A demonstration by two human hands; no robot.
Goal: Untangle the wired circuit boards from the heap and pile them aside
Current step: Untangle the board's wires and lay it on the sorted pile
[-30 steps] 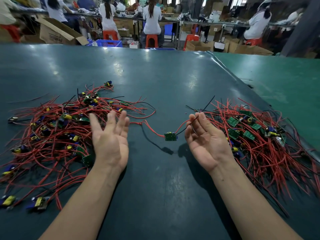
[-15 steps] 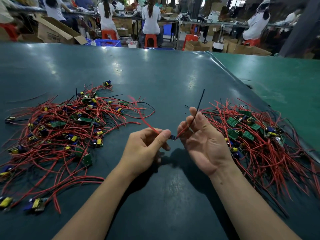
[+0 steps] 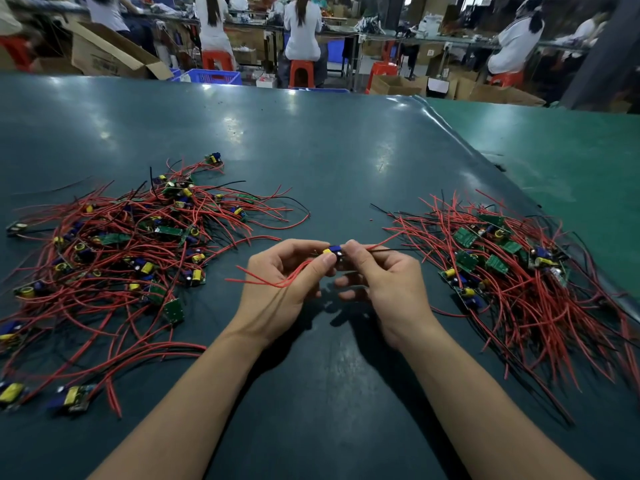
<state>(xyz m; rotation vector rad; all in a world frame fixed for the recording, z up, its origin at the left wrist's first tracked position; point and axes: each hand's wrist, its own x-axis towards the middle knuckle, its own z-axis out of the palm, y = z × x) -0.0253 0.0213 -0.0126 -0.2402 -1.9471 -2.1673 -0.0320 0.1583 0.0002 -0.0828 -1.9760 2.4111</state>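
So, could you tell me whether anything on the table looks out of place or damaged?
Nothing looks damaged. One wired circuit board lies apart at the far left edge of the tangled heap, and a tiny red scrap sits alone between the piles.

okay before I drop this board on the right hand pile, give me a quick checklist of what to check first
1. Circuit board gripped by both hands: ok, left hand and right hand pinch it.
2. Board lifted clear of the tangled heap: ok.
3. Its red wires free of the heap: ok, ends loose at the left hand.
4. Its black wire free of the sorted pile: cannot tell, it reaches toward the pile.
5. Bare table showing between the piles: ok.
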